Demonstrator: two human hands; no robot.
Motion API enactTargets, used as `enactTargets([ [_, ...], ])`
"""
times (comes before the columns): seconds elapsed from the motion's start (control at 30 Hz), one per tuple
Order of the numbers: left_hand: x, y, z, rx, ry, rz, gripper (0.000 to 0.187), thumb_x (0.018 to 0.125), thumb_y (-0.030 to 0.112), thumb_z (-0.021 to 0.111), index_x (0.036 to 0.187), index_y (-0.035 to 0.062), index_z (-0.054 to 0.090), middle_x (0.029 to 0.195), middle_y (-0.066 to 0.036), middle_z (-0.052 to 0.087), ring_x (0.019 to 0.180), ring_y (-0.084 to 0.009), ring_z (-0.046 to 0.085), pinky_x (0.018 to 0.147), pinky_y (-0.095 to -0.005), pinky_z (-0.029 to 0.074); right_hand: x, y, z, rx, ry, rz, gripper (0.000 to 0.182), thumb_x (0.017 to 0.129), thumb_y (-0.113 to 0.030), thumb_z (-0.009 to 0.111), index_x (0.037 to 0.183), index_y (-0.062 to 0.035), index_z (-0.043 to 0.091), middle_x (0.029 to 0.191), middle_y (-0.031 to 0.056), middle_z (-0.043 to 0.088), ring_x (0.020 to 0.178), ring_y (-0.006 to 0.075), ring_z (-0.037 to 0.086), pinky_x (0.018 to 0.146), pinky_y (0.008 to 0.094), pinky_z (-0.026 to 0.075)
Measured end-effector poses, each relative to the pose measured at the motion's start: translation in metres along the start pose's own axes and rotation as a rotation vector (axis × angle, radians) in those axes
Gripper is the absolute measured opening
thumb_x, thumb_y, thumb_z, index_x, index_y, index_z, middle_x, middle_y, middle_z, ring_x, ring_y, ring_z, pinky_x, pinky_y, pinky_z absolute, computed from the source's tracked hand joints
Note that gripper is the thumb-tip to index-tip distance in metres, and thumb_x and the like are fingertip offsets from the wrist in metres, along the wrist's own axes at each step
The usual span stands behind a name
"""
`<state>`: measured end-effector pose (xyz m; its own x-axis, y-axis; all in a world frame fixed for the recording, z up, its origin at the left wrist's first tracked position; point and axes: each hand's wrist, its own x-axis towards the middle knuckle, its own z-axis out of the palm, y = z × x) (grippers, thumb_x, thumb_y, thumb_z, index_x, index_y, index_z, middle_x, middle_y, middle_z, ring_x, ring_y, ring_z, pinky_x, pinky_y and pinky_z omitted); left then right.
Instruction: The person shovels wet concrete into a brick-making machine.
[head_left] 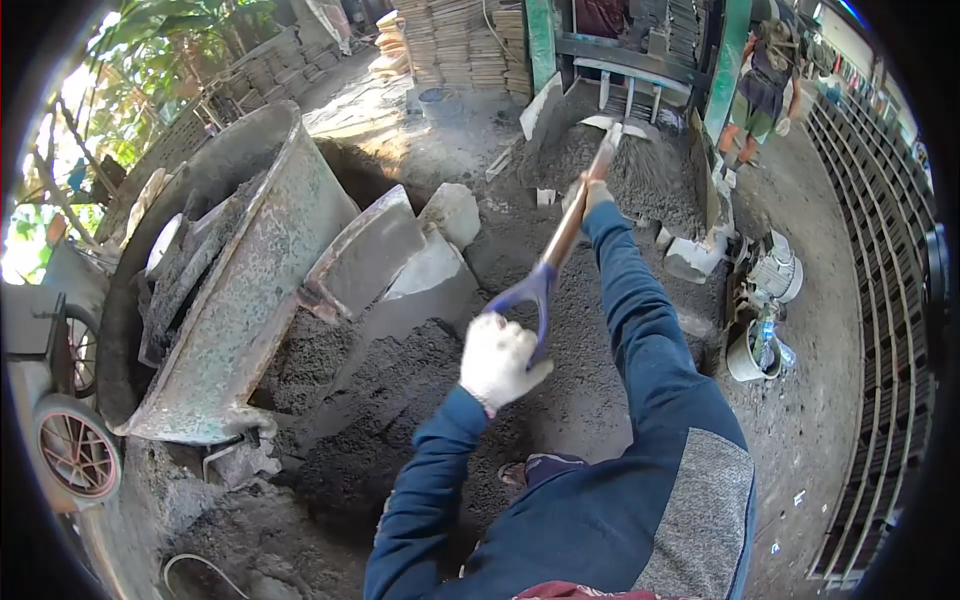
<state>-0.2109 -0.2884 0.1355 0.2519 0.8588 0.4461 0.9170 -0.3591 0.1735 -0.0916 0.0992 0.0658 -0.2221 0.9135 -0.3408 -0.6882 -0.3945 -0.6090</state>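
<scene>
A shovel (567,235) stretches away from me, its blade (622,127) at the heap of dark grey mix (660,170) by the machine's frame. My left hand (497,358), in a white glove, is closed on the purple D-shaped grip (535,288) at the near end. Further up, my right hand (592,190) is wrapped round the shaft with that arm stretched out. Part of the right hand's fingers is hidden from this angle. More dark, damp mix (390,380) lies on the ground below the shovel.
A large tilted mixing drum (240,290) stands at left, with a wheel (77,445) beside it. Broken slabs (375,250) lie near the drum. At right are a motor (776,270), a bucket (750,355) and long racks (890,250). Another person (765,85) stands at upper right.
</scene>
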Motion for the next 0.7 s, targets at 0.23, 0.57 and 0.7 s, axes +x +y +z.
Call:
enactTargets([
  [0.23, -0.21, 0.005, 0.085, 0.069, -0.157, -0.415, 0.025, 0.057, 0.021, 0.073, 0.077, 0.0056, 0.071, 0.086, -0.011, 0.068, 0.098, -0.031, 0.064, 0.104, -0.0471, 0.043, -0.162, 0.121, -0.072, -0.062, -0.291, 0.122, 0.023, 0.088, -0.022, 0.071, 0.076, -0.0138, 0.052, 0.061, 0.0028, 0.05, 0.055, 0.02, 0.054, 0.06, 0.044, 0.052],
  [0.57, -0.35, 0.091, -0.107, 0.011, 0.428, -0.968, 0.018, 0.066, 0.008, 0.075, 0.08, 0.0092, 0.064, 0.091, -0.006, 0.068, 0.105, -0.0287, 0.065, 0.12, -0.0546, 0.025, -0.311, 0.305, -0.06, -0.151, 0.081, 0.717, 0.013, 0.083, -0.007, 0.065, 0.08, -0.0105, 0.053, 0.073, 0.0047, 0.055, 0.07, 0.0233, 0.057, 0.089, 0.0492, 0.054],
  [0.7, -0.325, 0.112, -0.13, -0.299, 1.135, -0.728, 0.023, 0.083, 0.021, 0.075, 0.091, 0.0019, 0.066, 0.104, -0.017, 0.07, 0.116, -0.0326, 0.061, 0.118, -0.0543, 0.029, -0.3, 0.365, -0.062, -0.186, 0.014, 0.863, 0.012, 0.081, -0.016, 0.064, 0.082, -0.0134, 0.052, 0.076, 0.0041, 0.054, 0.072, 0.0238, 0.056, 0.084, 0.0502, 0.052],
])
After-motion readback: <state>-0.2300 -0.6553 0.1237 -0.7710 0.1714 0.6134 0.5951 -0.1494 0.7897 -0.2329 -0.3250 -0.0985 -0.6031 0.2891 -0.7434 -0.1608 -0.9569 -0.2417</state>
